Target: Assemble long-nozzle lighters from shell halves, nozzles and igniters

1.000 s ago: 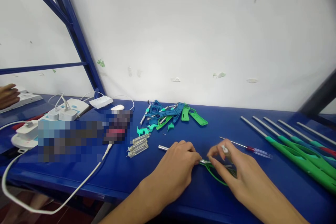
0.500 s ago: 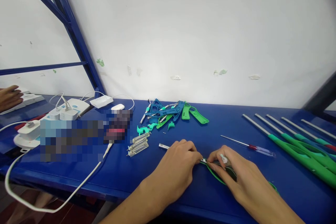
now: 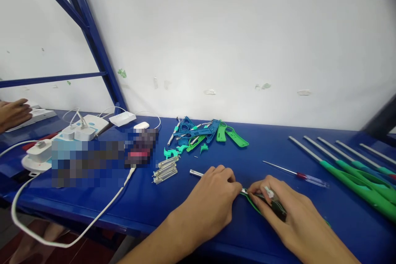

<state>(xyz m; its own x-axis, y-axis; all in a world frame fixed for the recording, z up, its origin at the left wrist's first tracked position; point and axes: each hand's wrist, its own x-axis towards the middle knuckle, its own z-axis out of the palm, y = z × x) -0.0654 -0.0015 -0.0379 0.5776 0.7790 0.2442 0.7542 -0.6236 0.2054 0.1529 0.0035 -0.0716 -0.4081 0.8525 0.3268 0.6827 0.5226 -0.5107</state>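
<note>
My left hand point(image 3: 213, 196) is closed over the metal tube point(image 3: 195, 173) of a long-nosed lighter, whose slotted tip sticks out to the left. My right hand point(image 3: 283, 210) pinches at the tube's inner end, with its fingers curled over the lighter's green handle shell point(image 3: 254, 205). A small pale, clear part point(image 3: 269, 192) shows between the right fingers; its kind is unclear. Most of the shell is hidden under that hand. Beyond it lies a screwdriver point(image 3: 305, 176) with a red and clear handle. Clear fuel tanks point(image 3: 166, 171) lie left of the tube tip.
Loose blue lighter shells point(image 3: 193, 133), green shells point(image 3: 236, 137) and teal triggers point(image 3: 170, 153) lie near the wall. Several lighters point(image 3: 349, 177) line the right side. A phone point(image 3: 140, 148), white cable point(image 3: 93, 225) and power strip point(image 3: 40, 154) occupy the left. Another person's hand point(image 3: 15, 113) shows far left.
The view has shifted slightly, so everything appears a little further right. Both hands keep their hold on the lighter, with only small finger movement at the tube's inner end.
</note>
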